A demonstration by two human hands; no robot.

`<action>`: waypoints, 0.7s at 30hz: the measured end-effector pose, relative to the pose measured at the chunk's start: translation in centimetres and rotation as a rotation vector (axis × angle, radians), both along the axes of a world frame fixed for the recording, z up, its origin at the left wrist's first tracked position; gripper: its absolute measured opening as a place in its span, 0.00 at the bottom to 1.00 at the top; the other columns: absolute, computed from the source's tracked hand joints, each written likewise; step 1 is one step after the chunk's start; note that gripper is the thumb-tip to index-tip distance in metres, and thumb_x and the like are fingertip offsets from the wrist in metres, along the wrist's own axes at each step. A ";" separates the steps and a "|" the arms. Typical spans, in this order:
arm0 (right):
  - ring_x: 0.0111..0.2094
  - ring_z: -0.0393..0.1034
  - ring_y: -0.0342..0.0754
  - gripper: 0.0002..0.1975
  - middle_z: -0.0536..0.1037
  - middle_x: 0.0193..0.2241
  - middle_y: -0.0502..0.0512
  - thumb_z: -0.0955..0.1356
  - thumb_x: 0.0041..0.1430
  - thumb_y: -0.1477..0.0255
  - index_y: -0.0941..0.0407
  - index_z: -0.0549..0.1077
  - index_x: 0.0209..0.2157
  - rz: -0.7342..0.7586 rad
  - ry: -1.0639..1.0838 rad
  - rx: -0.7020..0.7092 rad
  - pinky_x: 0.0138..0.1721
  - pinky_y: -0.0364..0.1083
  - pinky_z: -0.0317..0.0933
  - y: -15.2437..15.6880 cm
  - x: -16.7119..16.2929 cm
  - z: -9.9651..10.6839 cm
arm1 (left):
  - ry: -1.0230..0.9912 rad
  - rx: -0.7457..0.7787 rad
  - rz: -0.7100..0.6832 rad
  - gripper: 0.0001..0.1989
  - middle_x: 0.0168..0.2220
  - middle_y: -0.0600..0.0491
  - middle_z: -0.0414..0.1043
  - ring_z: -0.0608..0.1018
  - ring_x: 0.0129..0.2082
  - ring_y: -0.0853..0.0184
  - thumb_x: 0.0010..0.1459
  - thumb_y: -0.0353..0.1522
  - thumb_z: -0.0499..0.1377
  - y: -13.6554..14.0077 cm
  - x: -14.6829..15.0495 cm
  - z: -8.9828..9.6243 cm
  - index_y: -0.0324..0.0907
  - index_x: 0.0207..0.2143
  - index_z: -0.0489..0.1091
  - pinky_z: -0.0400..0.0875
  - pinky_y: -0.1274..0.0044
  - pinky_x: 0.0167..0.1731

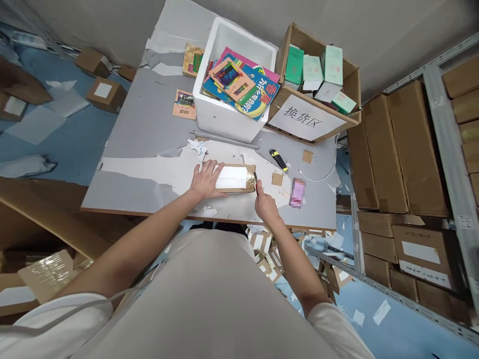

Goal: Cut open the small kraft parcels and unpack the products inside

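- My right hand (266,204) is closed around a small dark tool, its tip at the 3 o'clock end of the taped parcel (235,178).
- My left hand (207,180) lies flat, fingers spread, pressing the parcel's 9 o'clock end to the grey table (149,129).
- The parcel looks still sealed, tape unbroken; the opening is barely begun, I judge.
- At 1 o'clock lies a yellow cutter (278,160); at 12 o'clock, a foam box of books (224,117).

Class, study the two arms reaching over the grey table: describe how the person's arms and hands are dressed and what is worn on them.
Both arms are bare from short white sleeves at the shoulders down. The left hand and right hand wear no gloves, and no watch, ring or bracelet shows. A thin white cord runs below the left arm.
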State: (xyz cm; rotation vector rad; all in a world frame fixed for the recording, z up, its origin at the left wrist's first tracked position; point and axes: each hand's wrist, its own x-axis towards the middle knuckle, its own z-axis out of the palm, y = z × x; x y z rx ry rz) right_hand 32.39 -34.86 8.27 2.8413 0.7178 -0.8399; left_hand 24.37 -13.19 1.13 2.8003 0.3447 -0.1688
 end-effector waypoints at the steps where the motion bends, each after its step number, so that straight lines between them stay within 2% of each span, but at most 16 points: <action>1: 0.40 0.74 0.55 0.35 0.77 0.39 0.65 0.56 0.64 0.77 0.56 0.35 0.69 0.001 -0.001 -0.044 0.42 0.50 0.62 0.4 -0.3 0.1 | 0.003 0.003 0.011 0.61 0.67 0.37 0.47 0.48 0.66 0.44 0.40 0.58 0.62 -0.2 -0.1 0.2 0.39 0.68 0.42 0.41 0.54 0.61; 4: 0.40 0.74 0.56 0.38 0.77 0.38 0.66 0.58 0.62 0.79 0.57 0.33 0.68 0.003 0.004 -0.130 0.41 0.49 0.62 1.2 -1.0 0.6 | 0.013 0.000 0.024 0.59 0.66 0.37 0.48 0.49 0.66 0.44 0.42 0.57 0.61 -0.5 -0.1 0.7 0.40 0.68 0.41 0.45 0.56 0.60; 10: 0.43 0.73 0.58 0.40 0.76 0.40 0.68 0.60 0.59 0.81 0.55 0.37 0.69 0.014 0.091 -0.148 0.41 0.50 0.62 1.0 -1.0 2.0 | 0.025 -0.029 0.046 0.56 0.65 0.36 0.48 0.50 0.65 0.44 0.44 0.57 0.60 -0.7 -0.1 0.9 0.41 0.68 0.42 0.54 0.58 0.56; 17: 0.45 0.71 0.60 0.42 0.75 0.42 0.70 0.61 0.56 0.82 0.55 0.39 0.69 0.004 0.162 -0.159 0.41 0.50 0.61 1.1 -1.2 3.6 | 0.045 -0.055 0.050 0.58 0.67 0.36 0.44 0.46 0.66 0.43 0.43 0.58 0.60 -0.6 0.0 1.0 0.42 0.68 0.40 0.55 0.56 0.55; 21: 0.44 0.71 0.59 0.38 0.76 0.42 0.67 0.59 0.60 0.79 0.53 0.40 0.68 0.002 0.157 -0.126 0.40 0.50 0.60 0.0 -1.6 4.5 | 0.054 -0.052 0.038 0.60 0.68 0.37 0.40 0.45 0.67 0.43 0.41 0.59 0.61 -0.4 0.1 0.9 0.43 0.68 0.38 0.55 0.55 0.55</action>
